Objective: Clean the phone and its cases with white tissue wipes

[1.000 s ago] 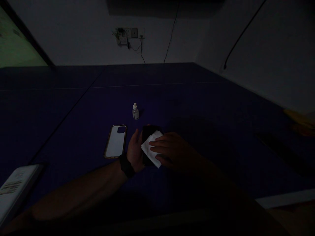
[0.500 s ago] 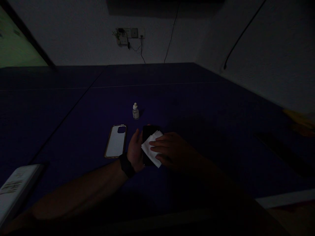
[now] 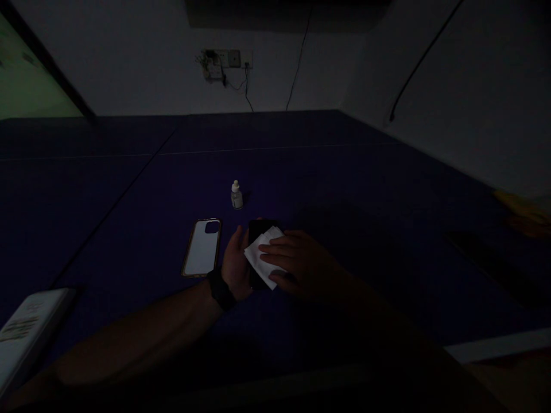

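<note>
A dark phone (image 3: 256, 228) rests in my left hand (image 3: 235, 265), its thumb along the near side and the other fingers mostly hidden beneath. A white folded tissue (image 3: 258, 261) lies over the phone's face. My right hand (image 3: 297, 261) presses the tissue there, the fingers laid across it. To the left of my hands, a phone case (image 3: 202, 248) with a camera cut-out lies flat on the dark blue tabletop (image 3: 327, 183). Just beyond the hands stands a small dropper bottle (image 3: 236, 198) with a white cap.
A white box or book (image 3: 30, 321) sits at the near left. Far to the right lies a long dark object (image 3: 491, 264), with yellow cloth-like material (image 3: 523, 207) near the wall. Wall sockets (image 3: 221, 59) with cables are at the back. The room is dim.
My right hand and the tissue have shifted slightly left and up on the phone. The left hand keeps its hold, and the case and bottle stay put.
</note>
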The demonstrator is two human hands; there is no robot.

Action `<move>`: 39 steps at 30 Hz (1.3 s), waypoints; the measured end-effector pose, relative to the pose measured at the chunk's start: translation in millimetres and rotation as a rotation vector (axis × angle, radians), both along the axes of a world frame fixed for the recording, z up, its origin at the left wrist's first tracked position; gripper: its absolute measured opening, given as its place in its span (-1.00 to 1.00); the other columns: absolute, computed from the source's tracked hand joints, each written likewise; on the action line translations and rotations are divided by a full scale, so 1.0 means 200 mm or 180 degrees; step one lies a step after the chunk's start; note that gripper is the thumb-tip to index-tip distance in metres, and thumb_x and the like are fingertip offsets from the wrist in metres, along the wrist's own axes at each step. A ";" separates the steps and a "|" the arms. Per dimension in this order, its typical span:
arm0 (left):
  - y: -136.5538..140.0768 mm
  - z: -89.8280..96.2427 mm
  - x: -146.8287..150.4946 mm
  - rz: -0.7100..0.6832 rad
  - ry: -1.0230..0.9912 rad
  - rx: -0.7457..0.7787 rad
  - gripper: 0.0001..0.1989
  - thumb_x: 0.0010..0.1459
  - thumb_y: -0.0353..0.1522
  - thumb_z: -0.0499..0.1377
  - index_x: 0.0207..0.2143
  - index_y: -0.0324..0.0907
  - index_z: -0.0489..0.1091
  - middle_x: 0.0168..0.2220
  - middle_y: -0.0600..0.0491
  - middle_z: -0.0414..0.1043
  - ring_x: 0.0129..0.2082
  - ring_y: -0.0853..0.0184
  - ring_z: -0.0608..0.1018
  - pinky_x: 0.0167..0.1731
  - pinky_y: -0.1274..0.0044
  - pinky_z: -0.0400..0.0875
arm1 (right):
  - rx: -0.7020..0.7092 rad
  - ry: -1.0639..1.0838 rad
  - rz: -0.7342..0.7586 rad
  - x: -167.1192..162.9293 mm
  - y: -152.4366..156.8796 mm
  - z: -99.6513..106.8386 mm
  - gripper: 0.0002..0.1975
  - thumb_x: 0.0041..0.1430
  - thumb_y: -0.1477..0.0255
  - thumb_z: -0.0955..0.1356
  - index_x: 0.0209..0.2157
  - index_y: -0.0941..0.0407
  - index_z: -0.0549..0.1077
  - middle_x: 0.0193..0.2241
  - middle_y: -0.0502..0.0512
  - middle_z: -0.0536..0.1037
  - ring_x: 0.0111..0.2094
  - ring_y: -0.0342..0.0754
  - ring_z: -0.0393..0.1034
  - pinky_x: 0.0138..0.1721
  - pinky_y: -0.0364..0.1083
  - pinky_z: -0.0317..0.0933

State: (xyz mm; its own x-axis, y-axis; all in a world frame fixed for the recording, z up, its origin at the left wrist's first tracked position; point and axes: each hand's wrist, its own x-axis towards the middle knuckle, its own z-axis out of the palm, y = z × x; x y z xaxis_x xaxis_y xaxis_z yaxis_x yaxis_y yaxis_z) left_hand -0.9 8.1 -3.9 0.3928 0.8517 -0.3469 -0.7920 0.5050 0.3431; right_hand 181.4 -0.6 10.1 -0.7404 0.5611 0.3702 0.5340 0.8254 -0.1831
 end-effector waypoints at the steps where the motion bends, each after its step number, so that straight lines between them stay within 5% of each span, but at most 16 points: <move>1: 0.00 0.00 0.00 -0.0018 0.0016 -0.0006 -0.48 0.38 -0.05 0.01 0.20 -0.14 0.39 -0.11 -0.07 0.58 -0.11 0.17 0.60 0.01 0.35 0.42 | 0.0052 0.0051 -0.0053 0.00 0.00 0.00 -0.68 0.36 0.38 0.34 0.09 0.04 0.54 0.13 0.08 0.60 0.16 0.04 0.45 0.23 0.13 0.16; 9: -0.01 0.02 0.00 0.0005 0.0123 -0.0066 -0.48 0.41 -0.06 -0.05 0.22 -0.14 0.36 -0.17 -0.06 0.58 -0.19 0.19 0.62 -0.05 0.37 0.45 | -0.0081 0.0061 0.0259 -0.01 0.00 -0.01 -0.67 0.37 0.29 0.34 0.08 0.10 0.54 0.13 0.06 0.60 0.21 0.05 0.42 0.27 0.14 0.15; 14: 0.00 0.03 0.01 -0.0003 0.0183 -0.0012 -0.46 0.42 -0.04 -0.09 0.21 -0.13 0.37 -0.15 -0.07 0.59 -0.18 0.16 0.63 -0.03 0.31 0.46 | 0.0087 0.0120 -0.0044 0.00 0.01 0.00 -0.70 0.38 0.38 0.31 0.05 0.10 0.56 0.11 0.12 0.61 0.15 0.04 0.47 0.22 0.11 0.24; 19: 0.00 0.03 0.00 0.0051 0.0201 -0.0111 -0.48 0.43 -0.06 -0.09 0.21 -0.13 0.37 -0.20 -0.03 0.59 -0.23 0.21 0.63 -0.02 0.36 0.45 | -0.0033 0.0113 0.0351 -0.01 0.02 -0.01 -0.68 0.39 0.31 0.32 0.07 0.10 0.55 0.09 0.08 0.63 0.20 0.05 0.44 0.27 0.12 0.21; 22: 0.00 0.04 0.00 -0.0011 0.0189 -0.0075 -0.46 0.43 -0.05 -0.10 0.23 -0.14 0.35 -0.14 -0.05 0.60 -0.17 0.18 0.63 0.03 0.33 0.43 | -0.0034 0.0194 0.0108 -0.01 0.02 -0.01 -0.72 0.40 0.36 0.30 0.00 0.08 0.59 0.04 0.07 0.66 0.13 0.03 0.49 0.23 0.11 0.25; 31: 0.00 0.01 -0.03 -0.0245 0.0074 -0.0318 -0.35 0.36 0.07 -0.05 0.02 -0.31 0.47 -0.26 -0.10 0.59 -0.24 0.19 0.64 -0.02 0.40 0.44 | -0.0006 0.0031 0.0328 -0.10 -0.01 -0.03 -0.37 0.36 0.14 0.34 0.26 0.30 0.37 0.32 0.31 0.37 0.36 0.19 0.22 0.34 0.20 0.12; 39: 0.00 0.02 -0.01 -0.0039 0.0092 -0.0102 -0.40 0.41 0.04 -0.15 0.15 -0.14 0.40 -0.24 -0.02 0.61 -0.28 0.26 0.64 -0.12 0.42 0.47 | -0.0030 0.0199 0.0227 -0.05 0.02 -0.04 -0.65 0.40 0.34 0.31 0.13 0.14 0.51 0.15 0.14 0.58 0.25 0.08 0.39 0.30 0.16 0.17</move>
